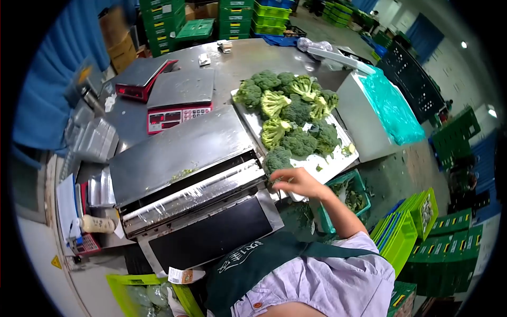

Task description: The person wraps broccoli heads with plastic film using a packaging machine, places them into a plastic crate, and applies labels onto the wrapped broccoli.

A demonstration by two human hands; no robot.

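Observation:
My right hand (299,183) is over the near left corner of a white cutting board (330,164), fingers apart and slightly curled, with nothing seen in them. Just beyond the fingertips lies a broccoli head (278,158); whether they touch it I cannot tell. Several more broccoli heads (299,141) are piled on the board, some showing pale cut stems. My left hand (176,305), apparently in a white glove, is low by a lime-green crate (117,288) with film-wrapped produce inside. Its fingers are mostly hidden.
Left of the board is a wrapping machine (195,193) with a film roll and a black plate. Two red scales (179,114) stand behind it. A teal basket (359,185) with green trimmings sits below the board. A white bin (364,113) with a teal liner stands right.

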